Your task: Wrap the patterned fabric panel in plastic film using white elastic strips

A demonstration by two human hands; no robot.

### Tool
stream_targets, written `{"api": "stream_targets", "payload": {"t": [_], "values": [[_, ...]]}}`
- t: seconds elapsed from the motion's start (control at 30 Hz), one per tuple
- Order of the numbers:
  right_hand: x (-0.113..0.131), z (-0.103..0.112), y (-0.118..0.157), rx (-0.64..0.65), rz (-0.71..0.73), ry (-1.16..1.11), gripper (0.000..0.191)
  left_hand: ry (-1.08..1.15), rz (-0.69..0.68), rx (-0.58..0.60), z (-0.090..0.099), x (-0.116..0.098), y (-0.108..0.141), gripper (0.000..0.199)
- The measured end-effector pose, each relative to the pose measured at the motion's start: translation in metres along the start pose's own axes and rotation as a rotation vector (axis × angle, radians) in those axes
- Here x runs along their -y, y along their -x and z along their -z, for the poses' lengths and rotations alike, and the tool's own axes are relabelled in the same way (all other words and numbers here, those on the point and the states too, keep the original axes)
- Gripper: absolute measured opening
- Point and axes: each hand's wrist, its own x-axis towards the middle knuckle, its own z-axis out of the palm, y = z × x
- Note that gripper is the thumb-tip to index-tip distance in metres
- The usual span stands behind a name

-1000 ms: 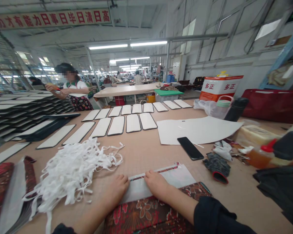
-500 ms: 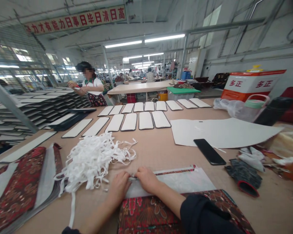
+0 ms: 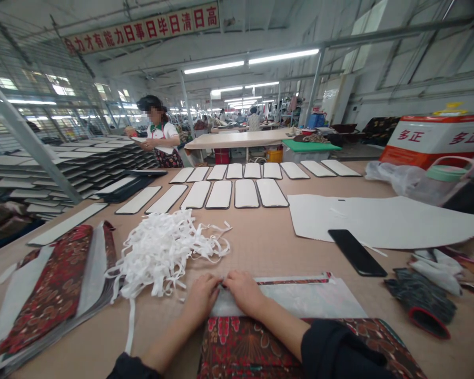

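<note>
In front of me lies a dark red floral fabric piece point(image 3: 253, 342) whose far part shows a whitish backing point(image 3: 308, 300). Along its far edge runs a narrow folded strip point(image 3: 296, 281) of the same floral cloth. My left hand point(image 3: 203, 297) is closed at the left end of that edge, fingertips pinching the fabric. Right beside it, my right hand point(image 3: 245, 293) also pinches the edge, the two sets of fingertips nearly touching. The exact spot between the fingers is hidden. A tangled heap of white narrow tape point(image 3: 164, 250) sits just beyond my left hand.
Two rows of white dark-edged panels point(image 3: 247, 193) lie farther back. On the right are a large white sheet point(image 3: 379, 218), a black phone point(image 3: 356, 252) and a dark glove point(image 3: 418, 300). Floral fabric pieces point(image 3: 55, 284) lie left. Across the table stands a co-worker point(image 3: 161, 134).
The view has turned slightly left, so everything sits farther right. My hands stay at the fabric's edge, their fingertips slightly closer together. The co-worker's hands have shifted a little.
</note>
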Motion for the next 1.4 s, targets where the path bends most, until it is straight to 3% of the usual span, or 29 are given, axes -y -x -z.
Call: {"api": "stream_targets", "payload": {"t": [0.2, 0.37, 0.47, 0.6, 0.73, 0.87, 1.03, 1.1, 1.27, 1.4], "values": [[-0.001, 0.002, 0.015, 0.016, 0.169, 0.11, 0.014, -0.185, -0.101, 0.057, 0.001, -0.001, 0.003, 0.019], [-0.013, 0.016, 0.018, 0.125, 0.016, 0.116, 0.015, -0.255, -0.207, 0.081, 0.009, -0.001, 0.008, 0.018], [-0.015, 0.021, 0.006, 0.164, -0.147, 0.043, 0.018, -0.107, -0.113, 0.073, 0.01, 0.0, 0.005, 0.016], [-0.013, 0.023, -0.009, 0.192, -0.303, -0.101, 0.016, 0.102, 0.085, -0.032, 0.005, 0.004, 0.002, 0.014], [-0.016, 0.027, -0.007, 0.216, -0.243, -0.159, 0.012, 0.175, 0.152, -0.138, 0.003, 0.002, 0.004, 0.022], [-0.023, 0.026, -0.003, 0.262, -0.142, -0.423, 0.011, 0.233, 0.143, -0.18, 0.008, -0.003, 0.005, 0.014], [-0.021, 0.007, -0.019, 0.117, -0.197, -0.833, 0.028, 0.29, 0.237, -0.116, 0.004, -0.002, 0.0, 0.016], [-0.017, -0.002, -0.026, 0.072, -0.185, -0.893, 0.034, 0.341, 0.298, -0.073, -0.001, 0.0, -0.001, 0.019], [-0.011, -0.009, -0.032, 0.004, -0.166, -0.687, 0.024, 0.243, 0.373, -0.185, -0.01, 0.0, -0.002, 0.03], [-0.013, -0.009, -0.033, 0.006, -0.143, -0.561, 0.019, -0.005, 0.249, -0.226, -0.009, -0.007, 0.001, 0.017]]}}
